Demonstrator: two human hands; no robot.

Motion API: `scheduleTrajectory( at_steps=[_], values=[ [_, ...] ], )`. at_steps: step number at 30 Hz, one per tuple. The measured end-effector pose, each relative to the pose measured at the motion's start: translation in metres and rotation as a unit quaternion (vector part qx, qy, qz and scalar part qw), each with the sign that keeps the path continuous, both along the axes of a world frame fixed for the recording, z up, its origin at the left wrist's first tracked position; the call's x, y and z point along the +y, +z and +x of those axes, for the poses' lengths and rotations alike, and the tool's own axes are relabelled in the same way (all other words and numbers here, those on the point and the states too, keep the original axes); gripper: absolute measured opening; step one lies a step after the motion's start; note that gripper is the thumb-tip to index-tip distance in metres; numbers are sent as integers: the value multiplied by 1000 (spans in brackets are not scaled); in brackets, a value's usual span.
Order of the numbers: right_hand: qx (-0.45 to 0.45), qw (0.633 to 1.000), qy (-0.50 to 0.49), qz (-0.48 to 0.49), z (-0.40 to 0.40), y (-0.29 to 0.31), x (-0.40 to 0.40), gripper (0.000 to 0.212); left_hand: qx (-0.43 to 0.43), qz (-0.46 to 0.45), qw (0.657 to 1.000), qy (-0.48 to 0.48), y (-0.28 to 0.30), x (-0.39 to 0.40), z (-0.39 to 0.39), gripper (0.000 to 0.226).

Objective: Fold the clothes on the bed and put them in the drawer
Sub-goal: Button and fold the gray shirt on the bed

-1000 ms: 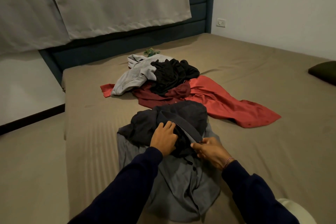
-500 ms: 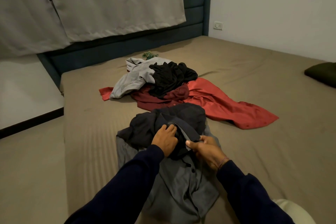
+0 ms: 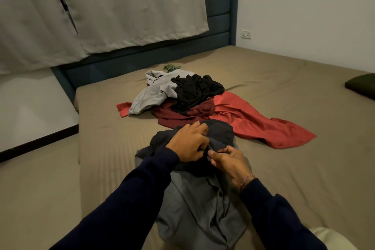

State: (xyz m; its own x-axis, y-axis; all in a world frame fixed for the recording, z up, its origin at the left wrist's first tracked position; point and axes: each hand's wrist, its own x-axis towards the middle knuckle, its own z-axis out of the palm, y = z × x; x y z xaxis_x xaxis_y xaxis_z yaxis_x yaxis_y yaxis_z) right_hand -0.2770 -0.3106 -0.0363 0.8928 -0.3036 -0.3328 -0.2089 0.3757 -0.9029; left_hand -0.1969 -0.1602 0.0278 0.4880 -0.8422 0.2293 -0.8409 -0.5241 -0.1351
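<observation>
A grey button shirt [image 3: 194, 209] lies crumpled on the bed [image 3: 105, 148] right in front of me, its darker upper part [image 3: 220, 132] bunched up. My left hand [image 3: 189, 144] lies on that bunch with fingers curled into the cloth. My right hand [image 3: 229, 158] pinches the shirt's collar edge just beside it. Farther back is a heap: a red garment [image 3: 253, 119], a maroon one [image 3: 182, 115], a black one [image 3: 194, 91] and a light grey one [image 3: 154, 93]. No drawer is in view.
A small green cloth [image 3: 171, 67] lies behind the heap near the dark blue headboard [image 3: 219, 24]. A dark green pillow [image 3: 361, 85] sits at the right edge. Grey curtains [image 3: 121, 6] hang behind the bed; the floor [image 3: 36, 189] is on the left.
Both hands have shifted up the shirt. The left hand slid farther over the bunched top, and the right hand came closer to it while keeping the collar edge. The heap has not moved.
</observation>
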Motion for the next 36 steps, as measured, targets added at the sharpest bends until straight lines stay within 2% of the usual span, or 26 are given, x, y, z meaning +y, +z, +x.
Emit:
scheduleTrajectory(
  at_steps=[4,8,12,15,21,23,25,27,33,36],
  values=[
    [-23,1000,-17,11,2,0,9,25,68,-124,979,144,-7,-2,-10,17],
    [-33,997,-54,-32,5,-1,19,26,165,-215,944,187,-25,-5,-18,16],
    [-28,991,-86,-93,8,-9,25,29,225,-288,909,201,-37,-5,-21,12],
    [-29,987,-90,-133,8,-13,27,31,287,-352,860,232,-41,-2,-22,12],
    [-62,983,-67,-162,6,-20,29,28,474,-472,705,236,-40,10,-26,17],
    [-72,980,-63,-172,6,-20,29,26,511,-494,669,219,-41,13,-28,14],
    [-85,975,-61,-196,6,-20,29,24,528,-508,648,209,-42,15,-30,8],
    [-94,967,-61,-229,5,-20,31,21,520,-501,657,215,-44,16,-30,5],
    [-93,963,-65,-245,0,-26,33,18,407,-435,765,246,-54,15,-25,4],
    [-87,966,-61,-234,-1,-25,35,16,371,-430,785,248,-61,14,-25,5]
  ],
)
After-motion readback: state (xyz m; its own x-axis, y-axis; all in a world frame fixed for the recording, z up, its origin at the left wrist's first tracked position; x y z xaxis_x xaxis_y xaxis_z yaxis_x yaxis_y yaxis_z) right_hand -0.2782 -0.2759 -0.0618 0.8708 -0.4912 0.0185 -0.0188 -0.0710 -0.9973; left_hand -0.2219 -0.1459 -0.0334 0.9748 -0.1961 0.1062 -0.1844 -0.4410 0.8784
